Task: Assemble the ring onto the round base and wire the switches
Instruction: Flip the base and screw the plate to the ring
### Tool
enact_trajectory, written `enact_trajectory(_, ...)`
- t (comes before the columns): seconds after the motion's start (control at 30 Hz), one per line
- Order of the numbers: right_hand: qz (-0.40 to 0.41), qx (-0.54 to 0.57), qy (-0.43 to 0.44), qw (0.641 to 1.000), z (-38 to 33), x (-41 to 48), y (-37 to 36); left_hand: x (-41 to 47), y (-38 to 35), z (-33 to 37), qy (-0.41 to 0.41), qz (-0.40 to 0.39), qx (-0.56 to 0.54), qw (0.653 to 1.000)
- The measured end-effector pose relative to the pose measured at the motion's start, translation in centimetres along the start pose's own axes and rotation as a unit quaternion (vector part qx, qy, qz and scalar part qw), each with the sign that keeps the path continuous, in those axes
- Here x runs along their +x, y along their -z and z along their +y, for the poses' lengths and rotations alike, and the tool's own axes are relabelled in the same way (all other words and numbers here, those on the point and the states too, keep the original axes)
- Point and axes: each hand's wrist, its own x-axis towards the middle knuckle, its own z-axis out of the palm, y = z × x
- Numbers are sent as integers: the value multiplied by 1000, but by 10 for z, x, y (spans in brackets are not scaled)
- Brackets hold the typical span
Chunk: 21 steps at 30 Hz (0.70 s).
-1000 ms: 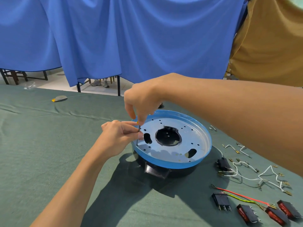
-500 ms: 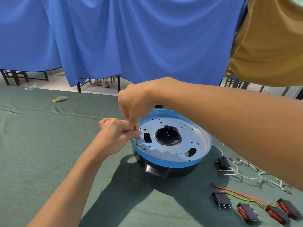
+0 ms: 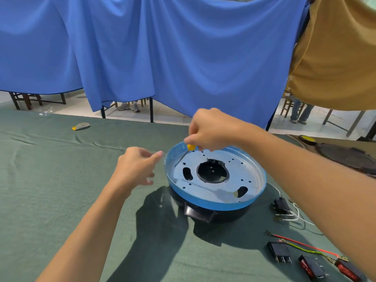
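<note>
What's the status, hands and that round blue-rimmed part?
Right hand grips yellow-handled screwdriver, tip down at blue-rimmed plate. Left hand open, beside it. Switches lying loose, right. Nothing blocking.

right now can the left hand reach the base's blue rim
Likely yes: the left hand is empty, apart from the blue rim just beside it, with bare cloth between; the right hand holds its screwdriver farther back.

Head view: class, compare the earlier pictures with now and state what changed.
The left hand let go of the screwdriver shaft and drew back leftward, fingers loose. The right hand keeps the yellow handle, but the tool now leans instead of standing upright. The round plate, switches and wires stayed put.
</note>
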Motion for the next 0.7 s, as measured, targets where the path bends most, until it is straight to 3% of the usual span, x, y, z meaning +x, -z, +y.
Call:
enact_trajectory(0.1,80,85,-82,990,31,-20,-18,-9,-7,6,114,-110,79,984)
enact_trajectory(0.17,117,127,-129,977,44,-35,-39,-14,-16,7,126,-163,121,971)
enact_trajectory(0.27,178,159,-189,953,54,-60,-69,-18,-32,7,114,-156,148,970)
enact_trajectory(0.37,224,137,-216,940,57,-76,-90,-21,-38,9,130,-127,103,978)
enact_trajectory(0.57,277,209,-275,897,66,-84,-100,-28,-38,23,165,-110,13,980)
enact_trajectory(0.7,312,301,-251,865,74,-88,-103,-31,-40,25,264,-108,-167,944)
